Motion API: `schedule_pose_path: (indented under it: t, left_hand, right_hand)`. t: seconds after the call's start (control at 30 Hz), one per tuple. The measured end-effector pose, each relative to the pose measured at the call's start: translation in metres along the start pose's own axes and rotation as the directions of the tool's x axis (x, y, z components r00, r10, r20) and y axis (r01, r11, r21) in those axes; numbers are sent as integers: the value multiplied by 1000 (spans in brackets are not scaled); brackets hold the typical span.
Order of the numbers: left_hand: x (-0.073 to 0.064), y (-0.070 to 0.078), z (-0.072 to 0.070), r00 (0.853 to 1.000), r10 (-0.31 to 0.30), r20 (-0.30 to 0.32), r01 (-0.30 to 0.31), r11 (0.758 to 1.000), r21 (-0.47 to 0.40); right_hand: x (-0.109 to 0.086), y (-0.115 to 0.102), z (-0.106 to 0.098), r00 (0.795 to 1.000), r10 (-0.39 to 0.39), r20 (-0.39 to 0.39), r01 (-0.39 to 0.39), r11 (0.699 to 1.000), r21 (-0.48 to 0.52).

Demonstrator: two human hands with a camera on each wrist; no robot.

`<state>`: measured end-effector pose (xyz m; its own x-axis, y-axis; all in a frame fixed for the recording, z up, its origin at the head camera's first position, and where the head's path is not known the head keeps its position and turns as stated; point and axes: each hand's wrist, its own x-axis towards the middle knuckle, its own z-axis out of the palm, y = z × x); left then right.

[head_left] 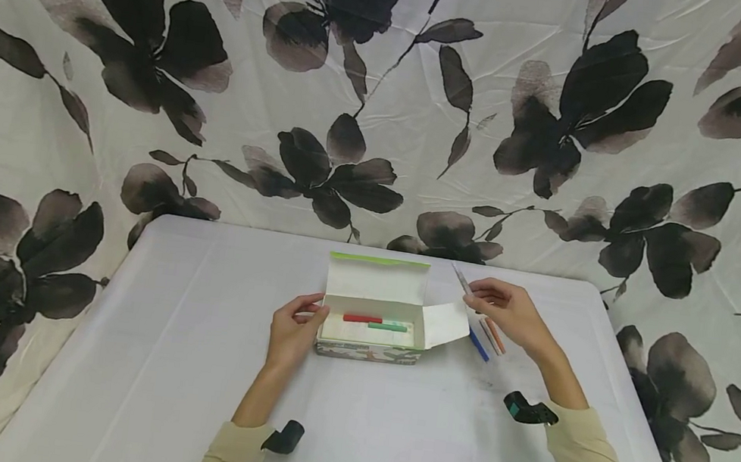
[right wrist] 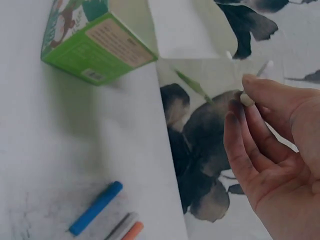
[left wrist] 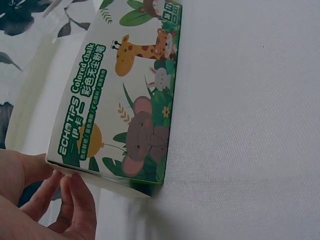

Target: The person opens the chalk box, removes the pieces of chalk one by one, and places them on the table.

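Note:
An open box of colored chalk (head_left: 366, 352) stands on the table, with a red chalk stick (head_left: 363, 319) and a green chalk stick (head_left: 388, 327) lying on top inside. My left hand (head_left: 291, 332) grips the box's left end, its thumb at the upper corner and its fingers against the side, as the left wrist view shows. To the right of the box and above the table, my right hand (head_left: 506, 307) pinches a whitish chalk stick (right wrist: 247, 99) between thumb and fingertips. Dark smudges mark those fingertips. The stick points up and to the left in the head view.
Below my right hand, a blue chalk stick (head_left: 479, 345) lies on the white tabletop (head_left: 191, 363) beside an orange chalk stick (right wrist: 134, 231) and a greyish one (right wrist: 122, 226). The box's lid (head_left: 377, 280) and right flap (head_left: 445, 324) are folded out. Behind hangs a floral cloth (head_left: 449, 141).

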<state>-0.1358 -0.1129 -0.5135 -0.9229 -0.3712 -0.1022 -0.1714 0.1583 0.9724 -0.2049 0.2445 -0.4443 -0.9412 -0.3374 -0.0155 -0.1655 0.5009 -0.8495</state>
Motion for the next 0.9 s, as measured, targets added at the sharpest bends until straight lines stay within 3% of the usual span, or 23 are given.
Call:
schedule_pose_path:
  t: [0.43,0.73,0.9]
  left_hand:
    - [-1,-1,-3,1000,1,23,-2,1000,3]
    - [-8,-1,-3,1000,-3,19,3,1000,10]
    - [-12,-1,-2,1000,0,13,0,1000,4]
  right_hand:
    - [-24,52,-16,981,140,-134,-135,990,44]
    - [-39,85,-18,955,251,-160,-246,968,51]
    - [-46,100,-18,948,269,-171,-265,963,45]
